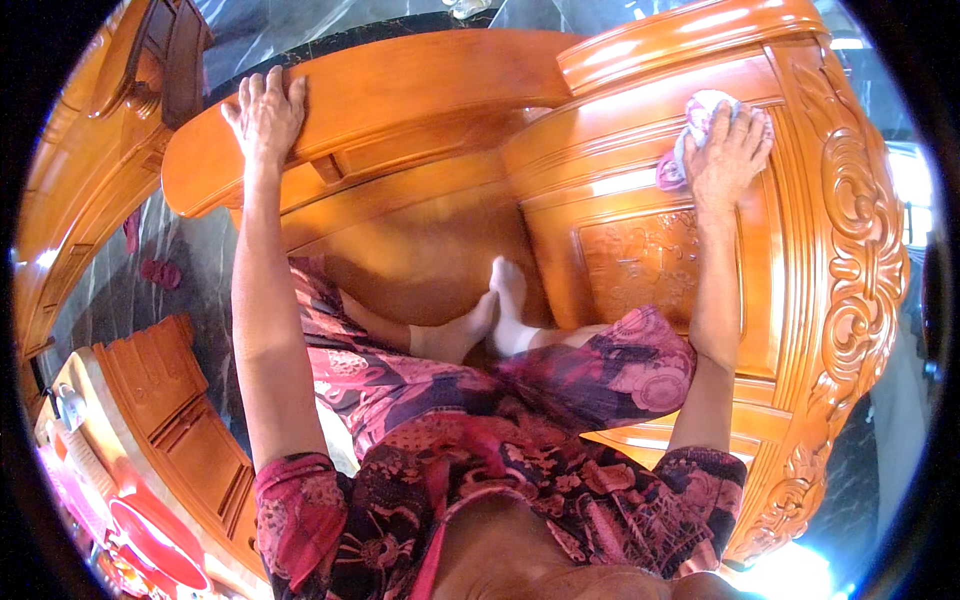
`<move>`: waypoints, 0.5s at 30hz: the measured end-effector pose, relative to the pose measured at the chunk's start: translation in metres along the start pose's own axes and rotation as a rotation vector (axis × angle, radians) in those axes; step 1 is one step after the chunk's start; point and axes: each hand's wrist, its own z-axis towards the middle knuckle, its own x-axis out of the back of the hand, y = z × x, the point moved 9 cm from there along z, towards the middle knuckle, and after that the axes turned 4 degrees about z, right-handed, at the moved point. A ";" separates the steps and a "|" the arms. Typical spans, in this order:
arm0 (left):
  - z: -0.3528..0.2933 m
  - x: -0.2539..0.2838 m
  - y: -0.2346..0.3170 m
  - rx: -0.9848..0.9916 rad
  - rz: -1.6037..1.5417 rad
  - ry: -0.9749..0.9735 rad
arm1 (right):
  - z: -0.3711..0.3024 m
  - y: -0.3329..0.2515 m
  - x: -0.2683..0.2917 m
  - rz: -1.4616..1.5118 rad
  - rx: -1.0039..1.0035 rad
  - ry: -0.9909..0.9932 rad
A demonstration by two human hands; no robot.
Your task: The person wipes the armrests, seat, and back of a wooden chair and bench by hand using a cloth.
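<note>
My left hand (268, 118) lies flat on the left end of a broad, polished orange-brown wooden armrest (430, 85), its fingers stretched toward the far edge. On the right, my right hand (728, 165) presses a crumpled white, pink and purple cloth (709, 104) against the upper part of the wooden seat's backrest (560, 165). Parts of the cloth stick out around the fingers; the rest is hidden under the palm. Below that hand is a panel with a shallow carved picture (635, 255). My legs are folded on the glossy wooden seat (400, 240).
Carved scrollwork (850, 230) runs along the backrest's right edge. Other wooden furniture (95, 130) stands at the far left. At lower left, a table holds a red basin (160, 545) and other items. Dark pink slippers (160, 273) lie on the grey marbled floor (200, 240).
</note>
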 end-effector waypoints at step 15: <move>-0.001 0.006 0.007 -0.030 0.049 0.042 | -0.088 -0.148 -0.060 0.326 0.295 -0.415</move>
